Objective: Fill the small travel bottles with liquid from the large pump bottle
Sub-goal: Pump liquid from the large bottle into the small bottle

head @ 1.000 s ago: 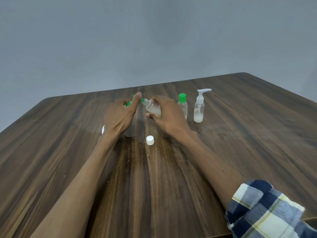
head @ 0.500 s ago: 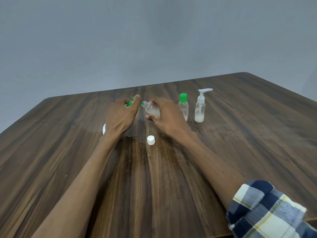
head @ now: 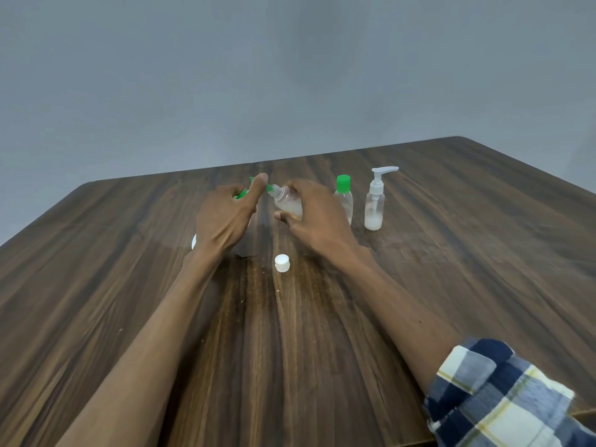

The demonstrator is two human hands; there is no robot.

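My right hand (head: 314, 217) grips a small clear bottle (head: 288, 203) holding whitish liquid, tilted so its open neck points left. That neck meets a green plastic piece (head: 240, 193) gripped in my left hand (head: 225, 217), which hides most of it. A loose white cap (head: 282, 263) lies on the wooden table (head: 467, 269) just in front of both hands. Right of my right hand stand a green-capped clear bottle (head: 343, 195) and a clear pump bottle (head: 374, 204) with a white pump head and a little whitish liquid at the bottom.
A small white object (head: 193, 242) peeks out from behind my left wrist. The table's far edge runs close behind the bottles, with a grey wall beyond. A checked sleeve (head: 503, 398) covers my right upper arm at the near edge.
Both hands have drifted very slightly away from me with their grips unchanged. The bottles and the white cap on the table have not moved.
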